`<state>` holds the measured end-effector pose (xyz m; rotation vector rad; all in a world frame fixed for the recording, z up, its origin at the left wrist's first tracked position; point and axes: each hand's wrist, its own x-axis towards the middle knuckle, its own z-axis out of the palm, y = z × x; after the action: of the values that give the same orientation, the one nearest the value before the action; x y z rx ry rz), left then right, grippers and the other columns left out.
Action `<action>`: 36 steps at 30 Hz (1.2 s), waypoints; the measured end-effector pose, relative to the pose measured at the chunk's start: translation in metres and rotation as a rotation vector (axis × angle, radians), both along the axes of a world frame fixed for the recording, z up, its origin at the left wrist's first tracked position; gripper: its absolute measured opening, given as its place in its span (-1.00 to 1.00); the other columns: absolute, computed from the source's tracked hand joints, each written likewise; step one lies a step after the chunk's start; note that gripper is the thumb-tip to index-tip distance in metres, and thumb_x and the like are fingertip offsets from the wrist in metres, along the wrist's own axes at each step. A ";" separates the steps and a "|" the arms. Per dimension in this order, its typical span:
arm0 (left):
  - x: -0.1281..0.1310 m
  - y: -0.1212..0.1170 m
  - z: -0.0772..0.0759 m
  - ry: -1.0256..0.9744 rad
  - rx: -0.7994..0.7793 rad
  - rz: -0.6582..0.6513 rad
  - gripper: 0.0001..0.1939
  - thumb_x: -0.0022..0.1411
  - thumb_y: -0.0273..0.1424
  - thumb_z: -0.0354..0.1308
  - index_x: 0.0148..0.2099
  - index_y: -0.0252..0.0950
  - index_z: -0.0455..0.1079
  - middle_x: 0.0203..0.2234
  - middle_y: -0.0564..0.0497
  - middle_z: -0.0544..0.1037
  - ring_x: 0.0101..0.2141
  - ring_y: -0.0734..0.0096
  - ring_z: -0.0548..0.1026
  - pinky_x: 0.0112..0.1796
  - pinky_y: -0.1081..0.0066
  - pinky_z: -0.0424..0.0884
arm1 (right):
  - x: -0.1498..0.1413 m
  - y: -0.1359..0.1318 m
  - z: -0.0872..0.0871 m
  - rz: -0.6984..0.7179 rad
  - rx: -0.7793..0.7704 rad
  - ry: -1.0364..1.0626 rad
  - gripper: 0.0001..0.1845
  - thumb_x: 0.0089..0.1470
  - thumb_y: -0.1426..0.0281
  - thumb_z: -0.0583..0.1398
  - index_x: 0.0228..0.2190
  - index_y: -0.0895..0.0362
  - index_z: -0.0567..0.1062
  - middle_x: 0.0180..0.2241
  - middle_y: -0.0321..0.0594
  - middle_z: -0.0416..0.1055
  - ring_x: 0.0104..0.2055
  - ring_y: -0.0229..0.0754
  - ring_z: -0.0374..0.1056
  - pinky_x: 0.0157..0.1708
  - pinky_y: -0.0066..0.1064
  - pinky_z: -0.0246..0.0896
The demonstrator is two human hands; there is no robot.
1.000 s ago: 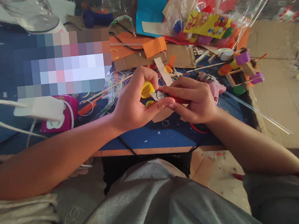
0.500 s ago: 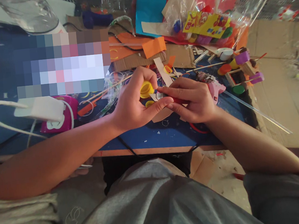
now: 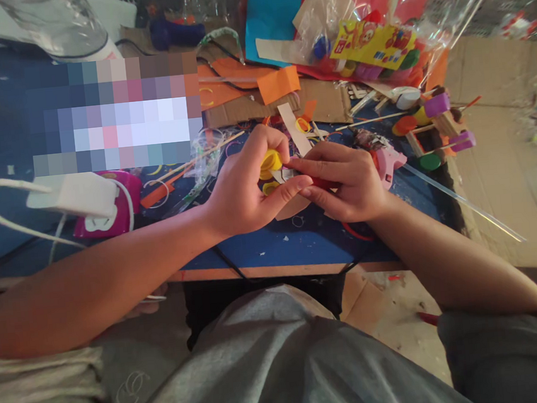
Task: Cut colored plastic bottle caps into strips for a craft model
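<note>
Your right hand (image 3: 354,177) has thumb and fingers closed on a red piece (image 3: 324,183), right of the yellow cap (image 3: 270,162). Your left hand (image 3: 244,194) curls around the cap's left side; whether it grips anything, I cannot tell. A small pale piece (image 3: 287,174), partly hidden, shows just right of the cap. Beyond the cap, a card strip (image 3: 293,126) crosses the worktop (image 3: 273,255); well right stands a pink object (image 3: 392,161).
</note>
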<state>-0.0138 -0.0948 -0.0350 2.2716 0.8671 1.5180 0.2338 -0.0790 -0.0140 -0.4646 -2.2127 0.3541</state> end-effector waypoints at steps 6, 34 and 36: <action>-0.001 -0.002 0.005 0.032 0.009 0.023 -0.48 0.59 0.24 0.18 0.08 -0.12 0.37 -0.24 0.00 0.50 -0.34 0.35 0.47 -0.29 0.25 0.49 | 0.000 -0.001 -0.002 -0.008 -0.014 -0.012 -0.50 0.50 0.11 0.37 0.30 0.07 0.75 -0.12 -0.07 0.66 -0.17 -0.09 0.63 -0.18 -0.26 0.62; 0.002 -0.004 0.004 -0.108 0.049 -0.067 -0.52 0.54 0.11 0.38 0.14 -0.08 0.35 -0.17 0.04 0.49 -0.31 0.40 0.54 -0.31 0.28 0.54 | 0.000 -0.002 0.004 0.029 -0.021 -0.004 -0.46 0.52 0.12 0.37 0.35 0.09 0.72 -0.08 -0.04 0.68 -0.13 -0.08 0.65 -0.12 -0.25 0.66; 0.002 -0.006 0.005 -0.111 0.026 -0.070 -0.53 0.55 0.10 0.38 0.14 -0.07 0.35 -0.18 0.04 0.50 -0.32 0.41 0.53 -0.31 0.26 0.54 | 0.000 -0.002 0.005 0.038 -0.017 -0.001 -0.46 0.52 0.14 0.37 0.37 0.08 0.70 -0.07 -0.04 0.69 -0.12 -0.08 0.66 -0.11 -0.24 0.66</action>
<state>-0.0119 -0.1009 -0.0296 2.1878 0.7338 1.6149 0.2338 -0.0809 -0.0090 -0.4329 -2.2238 0.3930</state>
